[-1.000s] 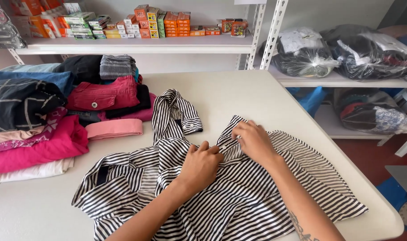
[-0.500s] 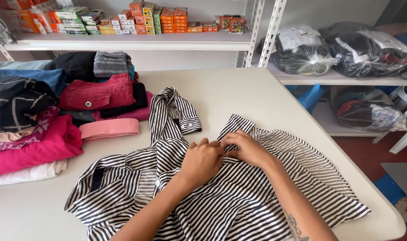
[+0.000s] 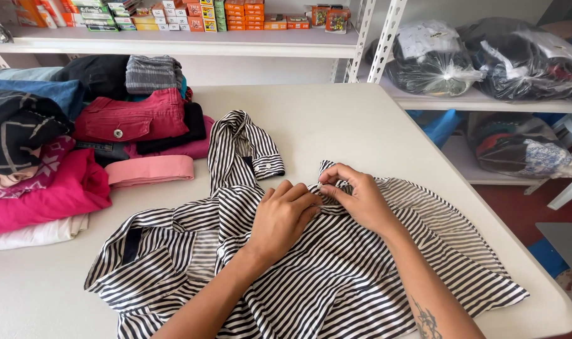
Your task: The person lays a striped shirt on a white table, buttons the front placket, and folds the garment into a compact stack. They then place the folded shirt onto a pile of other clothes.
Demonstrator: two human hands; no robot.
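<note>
Fingers [image 3: 327,188] of both hands are pinched closed on the collar of a black-and-white striped shirt [image 3: 336,282], which is spread on the white table [image 3: 336,119], beside folded clothes [image 3: 79,150].

White table [image 3: 361,119] bears striped shirt [image 3: 336,282] and folded clothes [image 3: 79,144].

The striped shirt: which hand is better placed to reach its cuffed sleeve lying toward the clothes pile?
Probably the left hand: on the striped shirt it lies nearer the cuffed sleeve than the right hand.
</note>
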